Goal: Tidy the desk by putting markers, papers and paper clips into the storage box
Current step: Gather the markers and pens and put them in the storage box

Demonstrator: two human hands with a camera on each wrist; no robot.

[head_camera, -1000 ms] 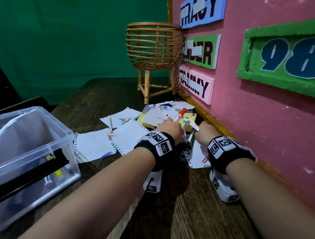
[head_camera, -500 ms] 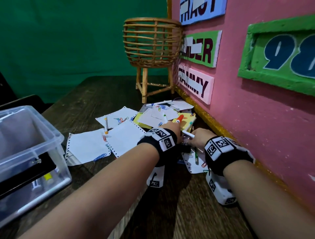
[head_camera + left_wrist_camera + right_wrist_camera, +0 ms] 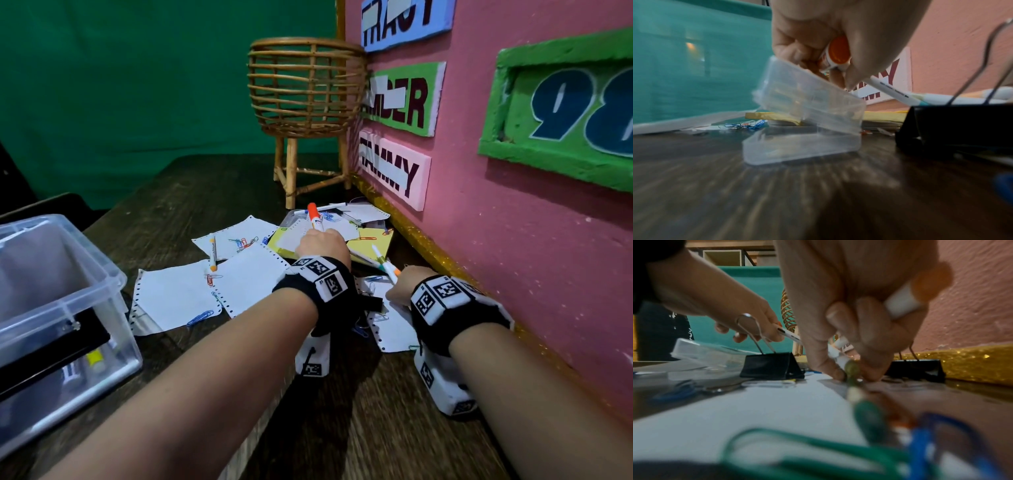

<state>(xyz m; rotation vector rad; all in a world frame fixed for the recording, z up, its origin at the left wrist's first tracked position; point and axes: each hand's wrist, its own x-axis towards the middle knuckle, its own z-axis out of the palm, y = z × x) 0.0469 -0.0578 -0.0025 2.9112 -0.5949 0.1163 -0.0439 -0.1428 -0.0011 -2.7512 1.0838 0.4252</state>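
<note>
My left hand (image 3: 321, 244) grips an orange-capped marker (image 3: 314, 216) that stands up out of the fist above the yellow paper pad (image 3: 373, 240). The left wrist view shows the marker's orange end (image 3: 838, 52) inside the curled fingers (image 3: 789, 48), with a white marker (image 3: 894, 91) just beyond. My right hand (image 3: 399, 291) holds a bunch of white markers (image 3: 385, 264) and pinches a green-tipped marker (image 3: 851, 369) down on a white sheet (image 3: 394, 325). The clear storage box (image 3: 65, 274) stands at the left and holds a yellow-capped marker (image 3: 95, 358).
White sheets (image 3: 174, 298), coloured paper clips (image 3: 243, 242) and an orange-tipped marker (image 3: 212, 253) lie scattered on the dark wooden desk (image 3: 376, 428). A small open clear case (image 3: 803, 123) and black binder clips (image 3: 772, 365) sit near my hands. A rattan basket stand (image 3: 305, 89) and pink wall (image 3: 513, 240) close off the back right.
My left hand has raised the orange-capped marker so that it stands upright above the fist. My right hand has drawn back onto the near white sheet, still holding its markers.
</note>
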